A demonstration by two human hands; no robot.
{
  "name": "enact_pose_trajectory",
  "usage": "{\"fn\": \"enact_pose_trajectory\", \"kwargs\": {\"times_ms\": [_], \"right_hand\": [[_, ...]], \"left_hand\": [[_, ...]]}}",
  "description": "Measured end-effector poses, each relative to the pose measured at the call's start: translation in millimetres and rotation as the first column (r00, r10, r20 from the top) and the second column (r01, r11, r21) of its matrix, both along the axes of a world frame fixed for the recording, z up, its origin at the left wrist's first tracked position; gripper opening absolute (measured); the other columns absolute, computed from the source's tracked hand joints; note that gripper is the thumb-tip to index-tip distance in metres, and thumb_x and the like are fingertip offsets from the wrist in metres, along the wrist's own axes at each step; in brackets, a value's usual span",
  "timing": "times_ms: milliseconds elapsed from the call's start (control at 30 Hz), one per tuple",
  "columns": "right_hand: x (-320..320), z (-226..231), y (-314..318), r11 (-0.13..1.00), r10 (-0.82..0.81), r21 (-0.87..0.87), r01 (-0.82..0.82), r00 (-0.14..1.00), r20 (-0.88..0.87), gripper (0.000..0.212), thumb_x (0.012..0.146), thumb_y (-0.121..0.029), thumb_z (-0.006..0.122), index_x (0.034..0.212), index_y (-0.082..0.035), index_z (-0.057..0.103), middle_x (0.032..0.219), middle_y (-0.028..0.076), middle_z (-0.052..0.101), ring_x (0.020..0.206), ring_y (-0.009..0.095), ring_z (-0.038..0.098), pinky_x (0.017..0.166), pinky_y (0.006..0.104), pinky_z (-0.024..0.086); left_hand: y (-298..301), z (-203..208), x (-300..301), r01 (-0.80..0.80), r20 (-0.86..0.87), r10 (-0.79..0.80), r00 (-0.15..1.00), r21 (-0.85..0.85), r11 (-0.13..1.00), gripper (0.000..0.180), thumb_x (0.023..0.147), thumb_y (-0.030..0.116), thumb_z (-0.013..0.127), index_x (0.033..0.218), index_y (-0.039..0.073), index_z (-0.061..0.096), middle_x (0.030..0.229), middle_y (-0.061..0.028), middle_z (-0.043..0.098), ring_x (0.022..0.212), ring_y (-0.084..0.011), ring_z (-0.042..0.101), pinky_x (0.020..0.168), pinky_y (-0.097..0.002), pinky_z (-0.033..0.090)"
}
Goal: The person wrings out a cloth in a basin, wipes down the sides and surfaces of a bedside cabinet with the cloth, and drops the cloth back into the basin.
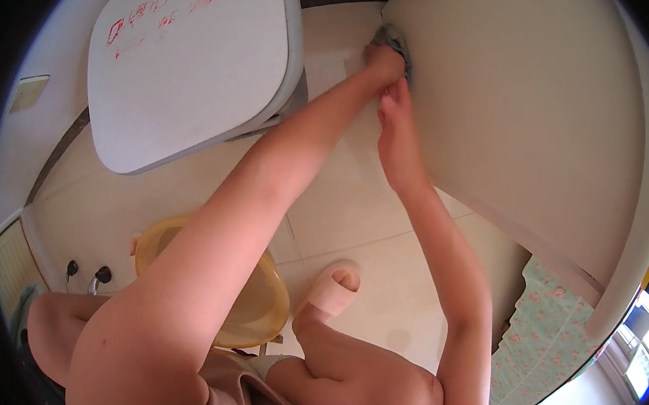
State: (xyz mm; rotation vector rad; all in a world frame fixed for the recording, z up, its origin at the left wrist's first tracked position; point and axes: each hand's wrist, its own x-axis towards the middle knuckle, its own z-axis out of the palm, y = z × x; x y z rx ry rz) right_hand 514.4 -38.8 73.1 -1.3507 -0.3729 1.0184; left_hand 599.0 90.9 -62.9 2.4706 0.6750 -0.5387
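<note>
My left hand (385,62) reaches far forward, low beside the pale cabinet panel (526,119). Its fingers are closed on a grey-blue cloth (394,40), which lies against the panel near its far edge. Just below it, my right hand (399,129) is raised along the same panel. The right fingers are stretched out, with their tips by the left wrist and the cloth's lower end. I see nothing held in the right hand, though its palm side is partly hidden.
A white rounded board or lid (190,73) with red markings stands at the far left. Behind my left arm sits a translucent yellow basin (276,297). My foot wears a pink slipper (333,297) on beige tiles. Green floral fabric (544,338) hangs at the right.
</note>
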Motion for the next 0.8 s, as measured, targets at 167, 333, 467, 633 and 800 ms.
{"fn": "enact_pose_trajectory", "kwargs": {"times_ms": [167,333,467,633,800], "right_hand": [[-29,18,-50,0.992,-0.082,-0.089,0.085,0.996,0.034,0.074,0.092,-0.034,0.044,0.148,-0.007,0.005,0.152,0.005,0.014,0.14,0.019,0.012,0.111,0.0356,0.006],[-65,19,-66,0.978,-0.207,-0.009,0.207,0.97,-0.126,0.075,0.091,-0.033,0.044,0.148,-0.007,0.002,0.152,0.007,0.011,0.14,0.02,0.01,0.112,0.037,0.007],[-69,29,-99,0.967,-0.239,-0.119,0.227,0.965,-0.104,0.078,0.091,-0.033,0.044,0.147,-0.005,-0.002,0.152,0.008,0.009,0.141,0.02,0.008,0.112,0.0377,0.008],[-93,34,-104,0.962,-0.265,-0.121,0.246,0.947,-0.18,0.08,0.091,-0.033,0.045,0.147,-0.005,-0.005,0.148,0.007,0.017,0.138,0.019,0.014,0.112,0.0372,0.01],[-112,43,-106,0.942,-0.323,-0.176,0.284,0.911,-0.257,0.08,0.091,-0.028,0.046,0.147,-0.005,-0.006,0.13,0.005,0.035,0.126,0.017,0.031,0.112,0.037,0.015]], "left_hand": [[-89,-13,-8,0.055,-0.032,-0.055,0.998,-0.015,0.998,0.045,0.081,0.018,0.051,0.122,0.001,0.056,0.136,-0.024,0.039,0.116,-0.0378,0.041,0.098,-0.0442,0.031],[-103,-43,-50,-0.368,0.158,0.396,0.905,-0.18,0.912,0.079,0.077,0.013,0.055,0.143,0.0,0.016,0.131,-0.0281,0.027,0.117,-0.0431,0.031,0.104,-0.0448,0.025],[-154,30,-62,-0.481,0.07,0.597,0.799,-0.52,0.706,0.08,0.075,0.012,0.056,0.143,-0.005,0.016,0.13,-0.0288,0.029,0.118,-0.0436,0.03,0.106,-0.0444,0.023],[-154,50,-97,-0.266,0.075,0.315,0.946,-0.371,0.889,0.07,0.074,0.011,0.054,0.134,-0.014,0.027,0.135,-0.0326,0.029,0.121,-0.0458,0.028,0.105,-0.0454,0.025],[-159,60,-120,-0.169,0.007,0.197,0.98,-0.486,0.858,0.053,0.076,0.01,0.051,0.123,-0.01,0.041,0.13,-0.0302,0.04,0.112,-0.043,0.045,0.092,-0.0428,0.04]]}}
